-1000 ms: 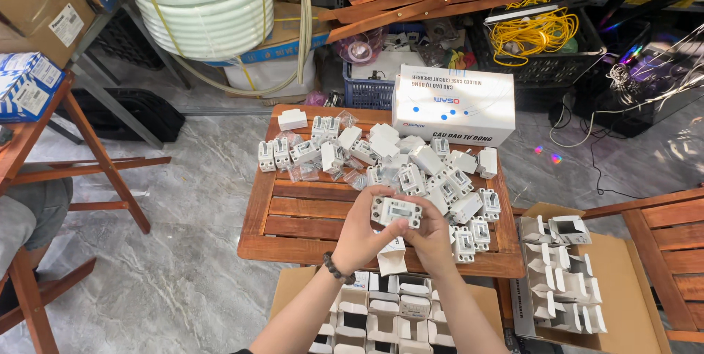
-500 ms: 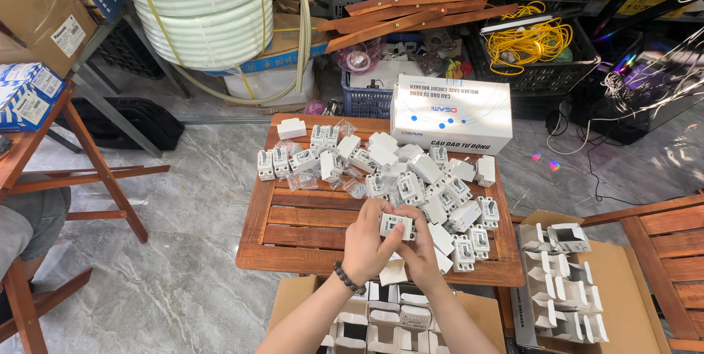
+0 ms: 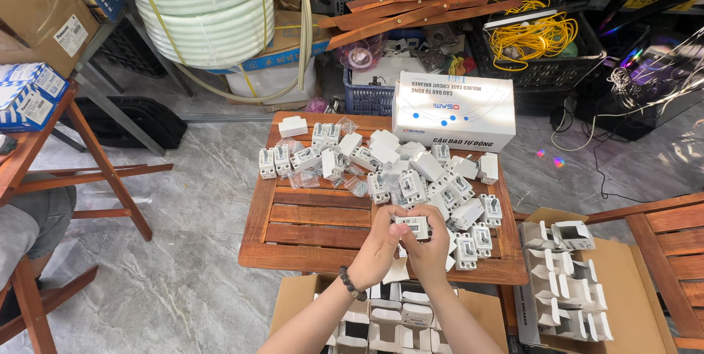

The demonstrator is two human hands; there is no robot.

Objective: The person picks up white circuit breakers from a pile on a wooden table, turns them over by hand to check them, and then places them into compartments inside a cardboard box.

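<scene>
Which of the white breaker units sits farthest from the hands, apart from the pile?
The lone white unit at the wooden table's far left corner, lying separate from the pile.

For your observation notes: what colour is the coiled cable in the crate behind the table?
Yellow cable, clearest in the head view.

Slatted varnished wood table [image 3: 315,225], matt white plastic breakers [image 3: 411,178], glossy cardboard box [image 3: 455,112]
</scene>
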